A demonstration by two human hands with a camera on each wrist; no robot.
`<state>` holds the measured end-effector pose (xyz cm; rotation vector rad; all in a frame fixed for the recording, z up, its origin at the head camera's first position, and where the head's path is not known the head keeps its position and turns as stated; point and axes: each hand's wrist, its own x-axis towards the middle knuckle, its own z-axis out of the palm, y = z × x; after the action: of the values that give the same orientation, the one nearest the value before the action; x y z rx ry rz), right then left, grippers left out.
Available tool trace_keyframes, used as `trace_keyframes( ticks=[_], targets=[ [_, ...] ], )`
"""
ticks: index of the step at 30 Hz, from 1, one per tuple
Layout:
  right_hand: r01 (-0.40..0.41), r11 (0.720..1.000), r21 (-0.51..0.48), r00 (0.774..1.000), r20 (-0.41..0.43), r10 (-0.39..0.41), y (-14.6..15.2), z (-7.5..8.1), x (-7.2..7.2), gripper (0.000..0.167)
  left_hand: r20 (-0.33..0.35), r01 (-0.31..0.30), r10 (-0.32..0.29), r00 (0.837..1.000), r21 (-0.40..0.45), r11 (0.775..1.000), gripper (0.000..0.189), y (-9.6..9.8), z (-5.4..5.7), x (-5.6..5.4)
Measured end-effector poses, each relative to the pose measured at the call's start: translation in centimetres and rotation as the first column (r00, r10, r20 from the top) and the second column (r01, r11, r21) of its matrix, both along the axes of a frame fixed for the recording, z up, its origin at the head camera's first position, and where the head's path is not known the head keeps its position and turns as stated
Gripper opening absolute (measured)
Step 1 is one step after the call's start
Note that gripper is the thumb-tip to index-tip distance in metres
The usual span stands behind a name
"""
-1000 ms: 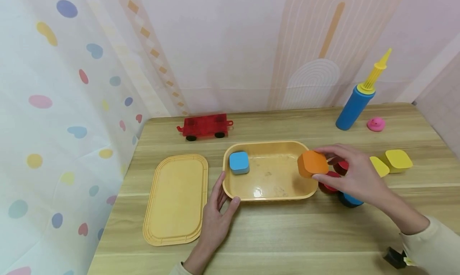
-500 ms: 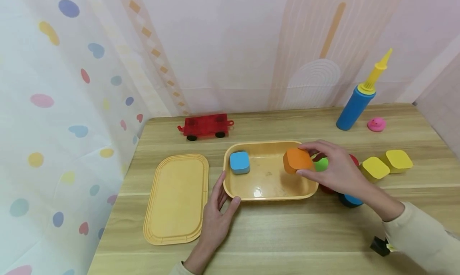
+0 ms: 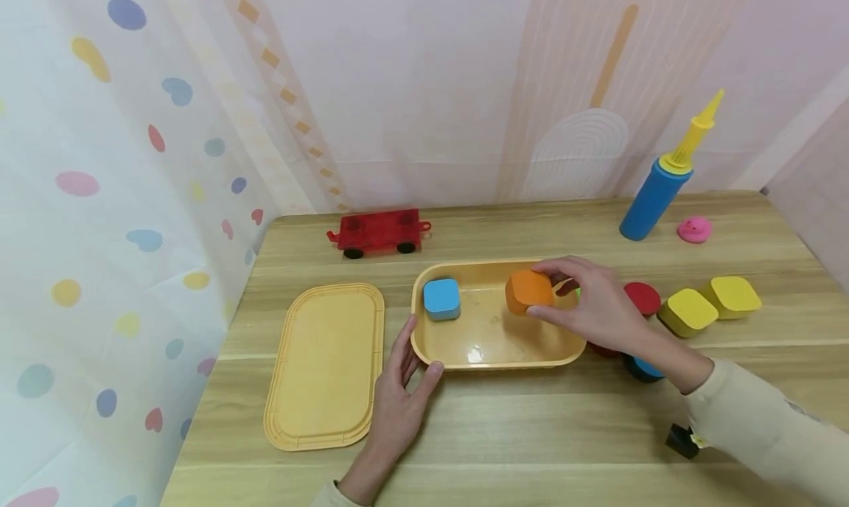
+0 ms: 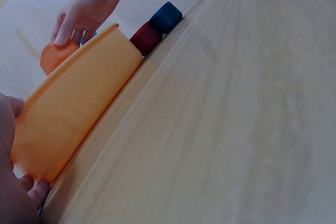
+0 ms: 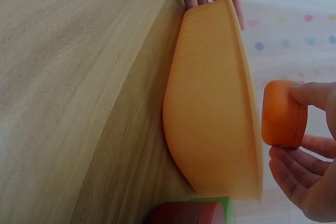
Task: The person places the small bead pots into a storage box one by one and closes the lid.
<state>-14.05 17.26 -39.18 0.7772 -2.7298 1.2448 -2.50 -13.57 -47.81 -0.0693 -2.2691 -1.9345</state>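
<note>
My right hand (image 3: 600,304) pinches an orange rounded-corner block (image 3: 528,292) between thumb and fingers. In the head view the block hangs over the right half of an open yellow plastic box (image 3: 491,365); in the right wrist view it shows just above the box rim (image 5: 247,77). A light blue block (image 3: 441,299) of similar shape sits inside at the left end. My left hand (image 3: 400,400) rests against the box's left end and near corner, its fingers extended along the wall and the thumb on the front side.
A yellow lid (image 3: 325,367) lies left of the box. Red (image 3: 642,298), yellow (image 3: 690,312), green and blue (image 3: 645,368) blocks cluster at the right. Behind are a red toy wagon (image 3: 379,231), a blue pump (image 3: 646,201) and a pink duck (image 3: 694,229).
My right hand has moved left with the orange block, from the box's right rim to over its interior. The left hand and the box have stayed in place.
</note>
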Motion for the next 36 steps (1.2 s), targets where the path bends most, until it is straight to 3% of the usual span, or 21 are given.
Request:
trace_keyframes(
  ticks=[11,36],
  targets=[
    [-0.009,0.998,0.057,0.996,0.084,0.004,-2.6,-1.4,-1.0,0.053,0.008,0.002,-0.002,1.000,-0.003,1.000,0.080,-0.1,0.0,0.0],
    [-0.072,0.984,0.165,0.997,0.016,0.070,-5.7,-3.2,-2.7,0.058,0.003,0.002,-0.002,1.000,-0.005,1.000,0.080,0.0,0.1,-0.1]
  ],
)
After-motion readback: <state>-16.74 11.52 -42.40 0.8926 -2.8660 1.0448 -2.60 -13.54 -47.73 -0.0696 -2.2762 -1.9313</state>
